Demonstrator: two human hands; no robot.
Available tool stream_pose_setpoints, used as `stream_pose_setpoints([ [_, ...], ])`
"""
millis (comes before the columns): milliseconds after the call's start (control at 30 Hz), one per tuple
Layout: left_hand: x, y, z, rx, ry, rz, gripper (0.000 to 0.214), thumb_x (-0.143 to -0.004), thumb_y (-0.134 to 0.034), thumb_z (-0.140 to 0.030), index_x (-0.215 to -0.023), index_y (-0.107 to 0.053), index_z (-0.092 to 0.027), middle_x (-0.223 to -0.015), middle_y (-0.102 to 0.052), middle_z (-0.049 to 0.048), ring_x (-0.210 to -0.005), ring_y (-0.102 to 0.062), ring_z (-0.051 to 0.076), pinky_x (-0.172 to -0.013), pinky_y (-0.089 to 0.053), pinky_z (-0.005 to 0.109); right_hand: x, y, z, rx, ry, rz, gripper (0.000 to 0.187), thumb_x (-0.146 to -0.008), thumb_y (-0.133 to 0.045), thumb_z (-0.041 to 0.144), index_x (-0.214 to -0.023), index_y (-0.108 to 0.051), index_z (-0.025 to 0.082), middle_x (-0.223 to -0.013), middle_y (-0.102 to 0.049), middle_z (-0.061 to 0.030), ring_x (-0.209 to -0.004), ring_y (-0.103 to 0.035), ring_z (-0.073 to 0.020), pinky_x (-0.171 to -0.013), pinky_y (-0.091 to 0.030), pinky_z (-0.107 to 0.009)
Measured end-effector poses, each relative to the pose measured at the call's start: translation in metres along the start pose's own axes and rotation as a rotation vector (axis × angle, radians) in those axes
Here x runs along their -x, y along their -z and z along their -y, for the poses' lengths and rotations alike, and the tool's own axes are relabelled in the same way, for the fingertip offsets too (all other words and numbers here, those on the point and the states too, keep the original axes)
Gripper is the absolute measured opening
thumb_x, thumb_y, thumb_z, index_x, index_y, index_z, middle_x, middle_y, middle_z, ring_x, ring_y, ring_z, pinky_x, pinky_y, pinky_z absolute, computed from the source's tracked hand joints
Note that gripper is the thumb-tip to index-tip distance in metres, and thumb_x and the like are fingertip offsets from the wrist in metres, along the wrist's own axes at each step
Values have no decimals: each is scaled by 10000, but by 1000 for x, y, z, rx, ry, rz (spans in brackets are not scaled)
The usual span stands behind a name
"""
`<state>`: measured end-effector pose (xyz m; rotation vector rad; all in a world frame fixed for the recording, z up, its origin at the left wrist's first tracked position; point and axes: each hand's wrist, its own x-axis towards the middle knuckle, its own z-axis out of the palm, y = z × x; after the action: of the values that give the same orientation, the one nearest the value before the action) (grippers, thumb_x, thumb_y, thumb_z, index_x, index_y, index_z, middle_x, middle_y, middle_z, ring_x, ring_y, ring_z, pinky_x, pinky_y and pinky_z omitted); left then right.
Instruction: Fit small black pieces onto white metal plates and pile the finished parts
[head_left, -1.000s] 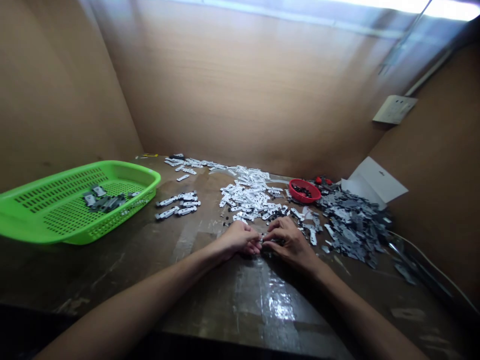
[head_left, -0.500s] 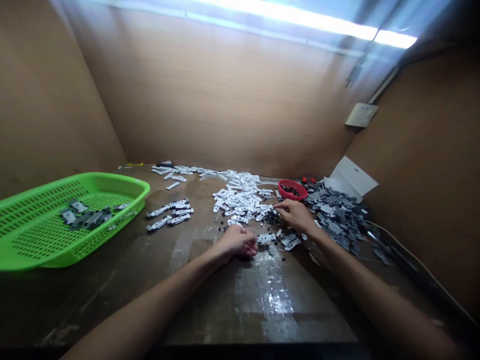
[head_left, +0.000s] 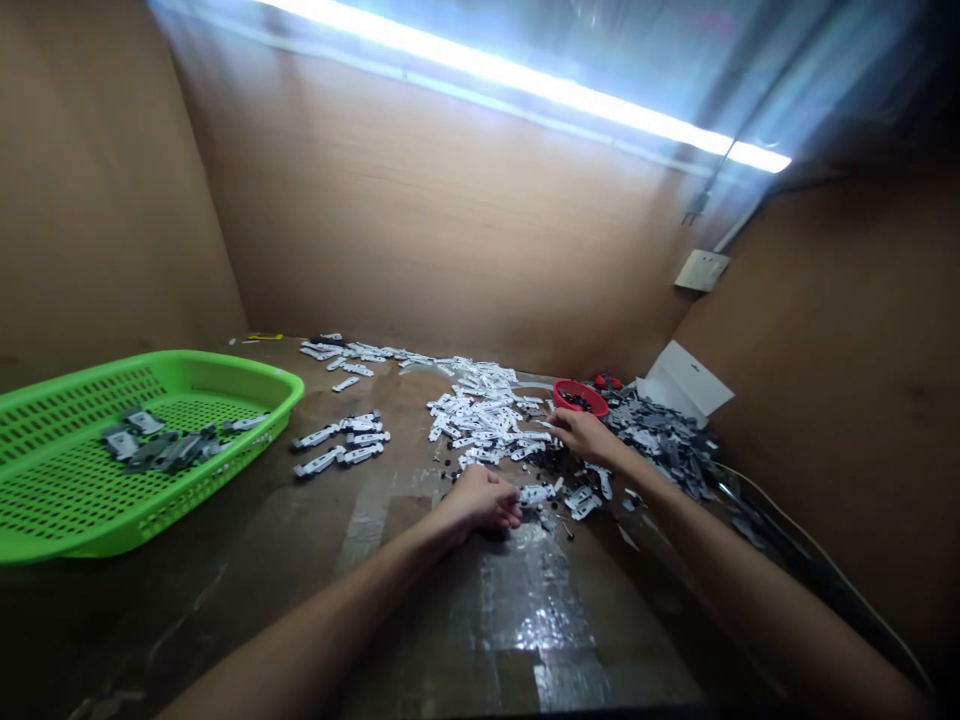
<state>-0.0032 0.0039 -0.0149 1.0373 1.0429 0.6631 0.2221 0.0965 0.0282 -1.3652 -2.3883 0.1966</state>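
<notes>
My left hand point(head_left: 491, 500) rests low over the table with its fingers curled closed. A white car-shaped plate point(head_left: 538, 493) lies right at its fingertips; whether they grip it I cannot tell. Farther back, my right hand point(head_left: 581, 432) has thumb and forefinger pinched together at the right edge of a heap of white plates point(head_left: 480, 400). What it pinches is too small to make out. Small black parts point(head_left: 551, 460) lie below that hand, and a red bowl point(head_left: 581, 397) holding dark little pieces stands just behind it.
A green perforated basket point(head_left: 292, 400) with several grey-and-white pieces stands on the left. Between it and my left hand lie several plates with dark ends point(head_left: 341, 442). Dark grey flat parts point(head_left: 667, 440) are heaped at right, before a white card point(head_left: 686, 380). Wooden walls enclose the table.
The whole view has shifted, so things sit lower in the picture. My right hand has drawn slightly back from the small black parts, still pinched. My left hand keeps nearly the same place.
</notes>
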Motion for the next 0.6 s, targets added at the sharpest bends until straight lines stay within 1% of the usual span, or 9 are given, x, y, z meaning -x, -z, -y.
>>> stream_pose_setpoints([
  [100, 0, 0, -1, 0, 0, -8, 149, -669, -623, -231, -635, -572, -95, -608, -661, 83, -493, -613, 124, -420, -452, 182, 23, -3, 7, -88, 23, -56, 211, -805, -492, 302, -891, -650, 192, -859, -671, -36, -774, -601, -164, -727, -445, -267],
  [167, 1, 0, -3, 0, 8, -17, 142, -670, -620, -226, -641, -568, -97, -603, -660, 82, -493, -615, 126, -418, -450, 180, 35, -7, 12, -164, 11, -138, 221, -806, -498, 314, -909, -656, 200, -901, -668, -44, -824, -598, -176, -772, -439, -288],
  [233, 2, 0, -4, -2, 16, -23, 150, -666, -627, -235, -644, -567, -99, -611, -661, 83, -504, -618, 126, -422, -449, 178, 46, -9, 14, -221, -36, -219, 230, -803, -498, 325, -923, -654, 206, -902, -666, -46, -830, -596, -185, -777, -438, -304],
  [300, 3, 0, -5, -12, 17, -25, 177, -661, -638, -262, -649, -570, -98, -628, -663, 86, -516, -621, 125, -427, -447, 174, 53, -7, 12, -277, -82, -281, 223, -791, -502, 324, -905, -652, 205, -870, -661, -47, -802, -593, -189, -745, -445, -308],
  [367, 3, 0, -6, -26, 19, -26, 206, -656, -646, -292, -661, -574, -98, -645, -665, 87, -524, -621, 124, -430, -443, 171, 57, -1, 7, -384, -122, -340, 209, -773, -513, 320, -879, -642, 193, -845, -650, -51, -769, -589, -189, -702, -454, -303],
  [500, 4, 0, -8, -45, 32, -27, 238, -644, -657, -324, -674, -573, -104, -646, -662, 78, -528, -619, 117, -433, -433, 162, 59, 3, -3, -729, -181, -485, 145, -729, -542, 302, -789, -570, 173, -926, -629, -70, -794, -593, -192, -693, -474, -302],
  [567, 3, 0, -9, -56, 41, -27, 252, -640, -660, -336, -670, -569, -103, -642, -659, 75, -523, -615, 115, -430, -427, 158, 59, 0, -4, -811, -203, -522, 129, -718, -544, 300, -755, -540, 176, -912, -631, -72, -793, -596, -194, -691, -480, -304],
  [600, 3, 0, -10, -59, 48, -28, 256, -638, -662, -339, -672, -569, -102, -643, -659, 75, -522, -614, 114, -432, -428, 159, 59, -3, -4, -808, -217, -517, 130, -718, -543, 302, -755, -539, 178, -874, -637, -68, -770, -596, -191, -671, -481, -298],
])
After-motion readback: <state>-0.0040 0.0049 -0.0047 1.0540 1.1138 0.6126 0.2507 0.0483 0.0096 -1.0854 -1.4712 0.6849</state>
